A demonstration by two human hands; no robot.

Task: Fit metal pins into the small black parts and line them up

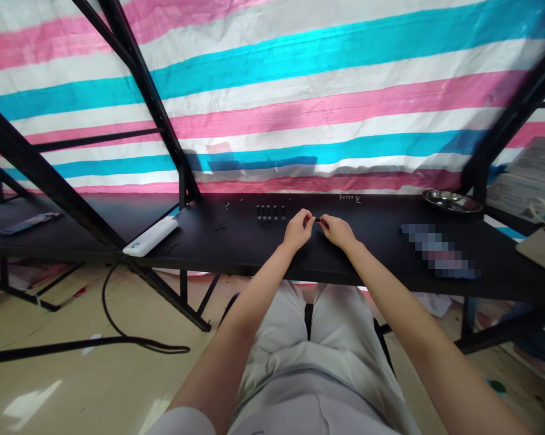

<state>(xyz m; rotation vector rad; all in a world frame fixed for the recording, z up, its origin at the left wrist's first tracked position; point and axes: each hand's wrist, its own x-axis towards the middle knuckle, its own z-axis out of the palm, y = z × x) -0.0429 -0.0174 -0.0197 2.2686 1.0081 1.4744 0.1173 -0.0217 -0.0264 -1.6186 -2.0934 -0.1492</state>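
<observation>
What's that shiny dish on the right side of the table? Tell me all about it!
The dish is a shallow round one that looks like polished metal, silvery with a darker, reflective inside. It sits flat on the far right of the black table, near the striped tarp and beside a black frame post. Whether anything lies in it cannot be made out. Neither hand touches it; both are busy well off to its left.

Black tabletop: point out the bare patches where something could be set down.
Bare black tabletop lies between the right hand and the round metal dish, and between the white power bank and the left hand. It is crowded behind the hands, by the row of small black parts.
</observation>
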